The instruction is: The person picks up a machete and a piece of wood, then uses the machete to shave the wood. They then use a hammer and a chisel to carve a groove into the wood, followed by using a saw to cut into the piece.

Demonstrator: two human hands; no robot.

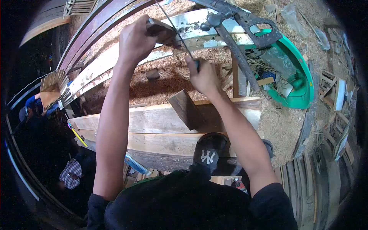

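My left hand (136,42) is closed around a short dark piece of wood (165,32), raised above the planks. My right hand (206,78) grips the dark green handle (197,64) of a long, thin-bladed tool (174,27). Its blade runs up and to the left, close against the end of the wood piece; whether it touches cannot be made out. Seen nearly edge-on, the blade does not show its exact kind. A squared wooden block (188,109) stands below my right hand, by the pale plank (149,120).
A hammer (234,50) and a handsaw (264,36) lie across the white-painted board (103,69) at upper right. Beside them is a green basin (305,73) holding scraps and plastic. Sawdust and offcuts cover the ground. Two other people (72,174) (32,107) are at the left.
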